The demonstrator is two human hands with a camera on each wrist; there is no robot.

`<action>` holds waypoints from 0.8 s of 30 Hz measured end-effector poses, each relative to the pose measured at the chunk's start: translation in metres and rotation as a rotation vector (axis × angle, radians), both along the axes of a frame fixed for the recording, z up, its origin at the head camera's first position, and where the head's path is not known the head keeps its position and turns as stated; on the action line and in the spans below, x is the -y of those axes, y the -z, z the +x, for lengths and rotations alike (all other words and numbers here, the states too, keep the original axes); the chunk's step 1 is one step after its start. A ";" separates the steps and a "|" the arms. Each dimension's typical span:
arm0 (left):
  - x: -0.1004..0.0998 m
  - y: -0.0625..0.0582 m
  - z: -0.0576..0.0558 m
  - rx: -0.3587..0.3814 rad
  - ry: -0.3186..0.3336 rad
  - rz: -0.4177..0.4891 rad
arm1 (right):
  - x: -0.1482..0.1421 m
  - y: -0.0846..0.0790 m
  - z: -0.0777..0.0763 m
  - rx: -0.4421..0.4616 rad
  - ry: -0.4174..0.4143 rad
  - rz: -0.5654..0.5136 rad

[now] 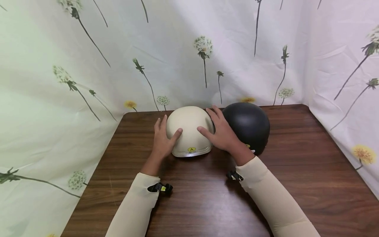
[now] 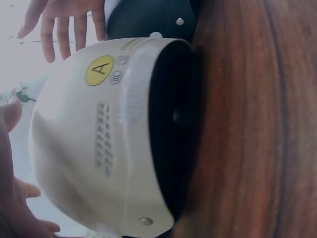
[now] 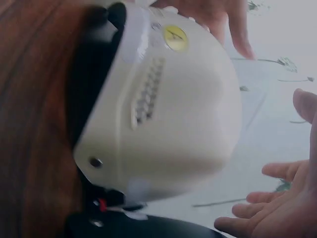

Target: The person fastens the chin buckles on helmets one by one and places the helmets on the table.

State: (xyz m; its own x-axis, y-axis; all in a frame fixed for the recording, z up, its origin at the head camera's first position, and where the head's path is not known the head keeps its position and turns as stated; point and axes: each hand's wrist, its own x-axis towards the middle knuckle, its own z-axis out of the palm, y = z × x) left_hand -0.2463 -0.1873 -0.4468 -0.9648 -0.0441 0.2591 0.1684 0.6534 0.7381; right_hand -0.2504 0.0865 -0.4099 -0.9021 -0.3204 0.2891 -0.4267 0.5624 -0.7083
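A cream helmet [image 1: 190, 118] with a yellow "A" sticker sits dome up on the wooden table, its rim toward me. My left hand [image 1: 163, 141] is at its left side, fingers spread and thumb extended over the shell. On the other side is my right hand [image 1: 222, 133], fingers loosely straight, between the cream helmet and a black helmet [image 1: 248, 123]. Both wrist views show the hands around the cream dome with fingers uncurled. Side vents and a round rivet [image 2: 145, 221] show on the shell in the left wrist view.
The brown wooden table [image 1: 189, 204] has its back edge just behind the helmets. A white curtain [image 1: 174, 52] printed with dandelions hangs behind and along both sides. A buckle with a red part [image 3: 102, 204] lies between the helmets in the right wrist view.
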 end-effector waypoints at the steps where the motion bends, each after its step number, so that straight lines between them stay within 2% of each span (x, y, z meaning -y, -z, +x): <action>1: -0.001 0.002 0.000 -0.002 -0.004 -0.001 | 0.002 0.005 -0.002 0.006 0.003 -0.005; 7: -0.007 0.012 0.001 -0.007 -0.013 -0.029 | 0.007 0.027 -0.012 0.016 -0.012 -0.021; 16: -0.011 0.019 0.002 -0.086 -0.025 -0.017 | 0.015 0.018 -0.002 0.075 -0.048 -0.040; 24: -0.012 0.021 0.002 -0.099 -0.019 -0.010 | 0.018 0.028 -0.003 0.084 -0.034 -0.052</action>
